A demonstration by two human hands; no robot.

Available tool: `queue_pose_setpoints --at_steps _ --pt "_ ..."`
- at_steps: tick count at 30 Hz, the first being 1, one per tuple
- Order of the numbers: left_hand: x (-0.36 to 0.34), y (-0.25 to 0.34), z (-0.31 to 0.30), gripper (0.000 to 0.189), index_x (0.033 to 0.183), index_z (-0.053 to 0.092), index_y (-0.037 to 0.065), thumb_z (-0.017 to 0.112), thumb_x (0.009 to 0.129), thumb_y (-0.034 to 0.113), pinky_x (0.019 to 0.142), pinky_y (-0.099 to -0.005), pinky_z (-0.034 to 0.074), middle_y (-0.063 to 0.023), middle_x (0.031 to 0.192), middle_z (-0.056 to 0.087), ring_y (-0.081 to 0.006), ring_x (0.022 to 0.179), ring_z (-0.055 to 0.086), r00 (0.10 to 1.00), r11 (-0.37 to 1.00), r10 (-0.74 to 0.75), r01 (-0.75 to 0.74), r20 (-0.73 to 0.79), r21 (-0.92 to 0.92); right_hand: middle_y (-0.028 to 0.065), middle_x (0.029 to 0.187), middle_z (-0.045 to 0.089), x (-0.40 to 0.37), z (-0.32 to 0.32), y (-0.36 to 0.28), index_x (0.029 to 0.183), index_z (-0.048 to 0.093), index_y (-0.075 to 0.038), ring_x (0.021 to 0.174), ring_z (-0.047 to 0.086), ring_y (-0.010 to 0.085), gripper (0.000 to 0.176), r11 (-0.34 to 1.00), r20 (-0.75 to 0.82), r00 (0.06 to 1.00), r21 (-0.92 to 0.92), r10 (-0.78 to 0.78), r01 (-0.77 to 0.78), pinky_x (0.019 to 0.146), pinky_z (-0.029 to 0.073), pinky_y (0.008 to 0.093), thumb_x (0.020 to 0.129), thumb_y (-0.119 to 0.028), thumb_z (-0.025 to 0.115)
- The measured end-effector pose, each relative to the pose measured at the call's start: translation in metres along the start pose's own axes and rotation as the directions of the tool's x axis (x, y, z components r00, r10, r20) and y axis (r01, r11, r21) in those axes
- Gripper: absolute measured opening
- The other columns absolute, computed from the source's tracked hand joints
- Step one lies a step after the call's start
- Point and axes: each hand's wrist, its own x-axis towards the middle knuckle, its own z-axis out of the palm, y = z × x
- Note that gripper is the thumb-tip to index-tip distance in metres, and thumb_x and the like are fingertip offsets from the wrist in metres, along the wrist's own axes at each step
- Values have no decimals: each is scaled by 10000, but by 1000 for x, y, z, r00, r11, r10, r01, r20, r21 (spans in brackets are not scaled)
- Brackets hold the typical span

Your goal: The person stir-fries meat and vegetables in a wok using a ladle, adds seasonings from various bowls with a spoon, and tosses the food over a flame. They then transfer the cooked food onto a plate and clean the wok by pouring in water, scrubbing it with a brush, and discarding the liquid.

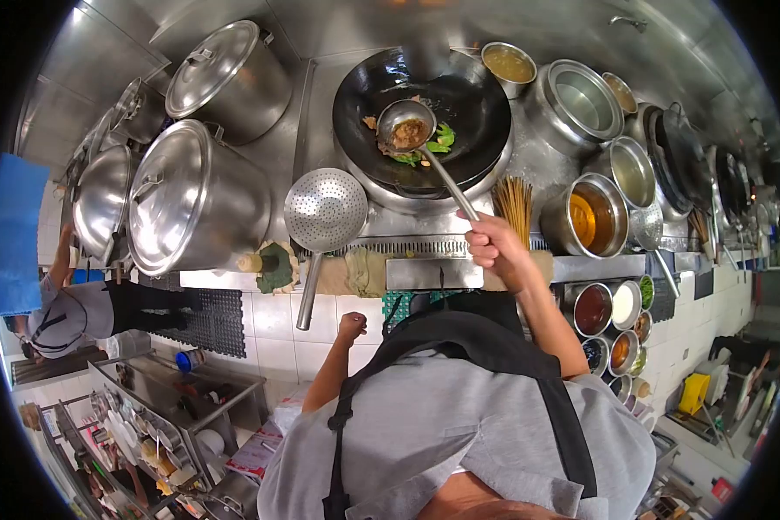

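- While the ladle [393,120] was gripped near the handle's end by the right hand [492,243], fingers clamped round it, its bowl was seen low in the wok [468,104], toward the near side.
- Left hand [352,326] was balled into a fist below the counter edge; nothing was held in it.
- Judgement: the scoop was best done with the bowl held level so the load wasn't tipped back, and the wrist held clear of the wok rim (heat assumed).
- Load in the bowl: brown chunks [410,133], glossy, sauce-wet by the look.
- Green leaf pieces [442,137] were seen lying on the black wok floor, right against the bowl.
- Perforated skimmer [325,208] was parked on the ledge left of the wok; sauce tubs [594,217] were set to the right.
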Motion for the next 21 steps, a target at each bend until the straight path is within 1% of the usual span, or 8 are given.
queue_pose_setpoints --at_steps 2,4,8,11,12,14,16,21 --pt "-2 -12 -1 155 894 726 -24 643 899 108 538 -317 604 -108 732 687 -179 607 676 1000 999 -2 2 -23 40 3 733 546 0 -22 -9 1258 587 -46 485 463 87 263 962 -6 998 -267 -67 63 449 396 288 1010 -131 566" --pt "-7 -21 -2 171 915 730 -30 635 904 111 538 -318 605 -115 735 692 -181 603 677 999 998 -16 18 -47 53 -15 702 529 22 -29 -7 1332 556 -36 470 458 75 354 671 -67 919 -705 -388 232 412 365 266 984 -96 573" --pt "-4 -56 -8 182 933 729 -20 630 904 130 494 -304 570 -118 743 705 -178 581 687 998 994 62 -61 -14 86 113 829 669 82 -52 -27 1405 521 78 617 625 206 530 187 95 727 -936 -680 297 602 503 348 927 -134 604" --pt "-6 -69 -11 191 971 724 -4 636 902 150 423 -278 475 -105 737 708 -174 560 693 987 958 153 -160 46 238 137 842 679 85 -24 -42 1442 505 57 722 644 237 571 436 -157 896 -899 -416 44 701 518 359 909 -117 618" --pt "-16 -55 -8 199 990 721 3 638 902 160 396 -267 432 -99 734 710 -172 552 696 997 972 72 -74 15 225 197 869 709 85 -24 -38 1483 483 20 763 692 303 623 405 -95 911 -911 -402 84 744 538 418 891 -108 627" --pt "-1 -75 -11 195 980 722 3 637 902 160 402 -268 438 -100 734 710 -172 554 697 955 911 283 -297 87 287 240 879 710 93 -63 -11 1506 466 -20 759 701 370 650 -81 364 683 -909 -634 410 738 540 479 882 -99 631" --pt "-9 -57 -3 194 953 728 -5 630 903 154 436 -284 497 -109 734 704 -179 570 696 995 986 94 -91 -18 141 281 937 708 64 -72 4 1532 444 -64 807 699 437 687 -308 505 624 -862 -597 403 761 539 531 874 -97 639" --pt "-12 -49 3 208 918 728 -45 626 896 135 545 -329 607 -123 732 691 -192 601 684 999 997 39 -39 2 68 309 1073 684 -43 -28 8 1558 411 -117 955 665 483 741 -336 -19 882 -921 -470 -199 853 529 532 856 -56 643"
